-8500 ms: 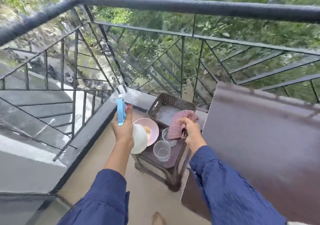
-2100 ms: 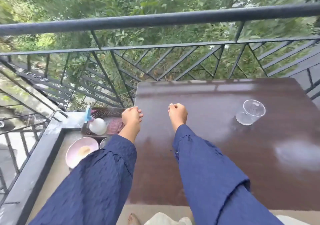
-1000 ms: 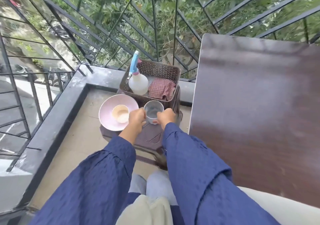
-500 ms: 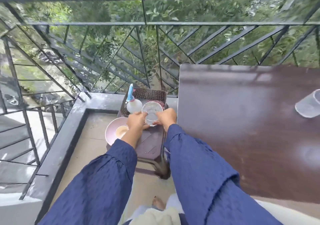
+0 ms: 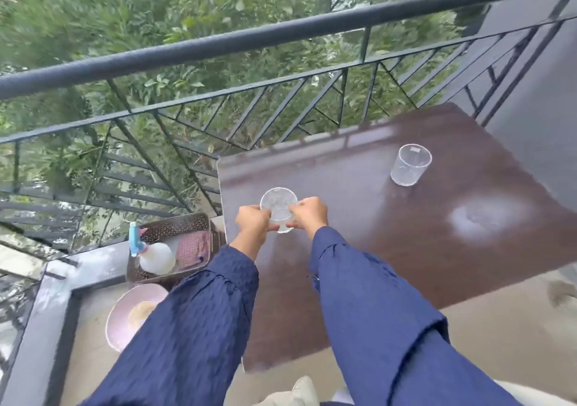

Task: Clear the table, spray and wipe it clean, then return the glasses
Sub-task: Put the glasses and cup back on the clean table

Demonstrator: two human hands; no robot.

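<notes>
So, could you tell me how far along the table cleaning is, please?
Wiping looks done: spray bottle and cloth lie in the basket, and a first glass stands on the table. In hand: left hand and right hand hold the second glass over the table. Left: setting it down.

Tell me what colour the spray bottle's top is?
The spray bottle's top is blue, clearest in the head view.

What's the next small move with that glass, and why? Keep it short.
Probably lower the held glass onto the table: left hand and right hand grip it over its left part, while the other glass already stands upright farther right.
</notes>
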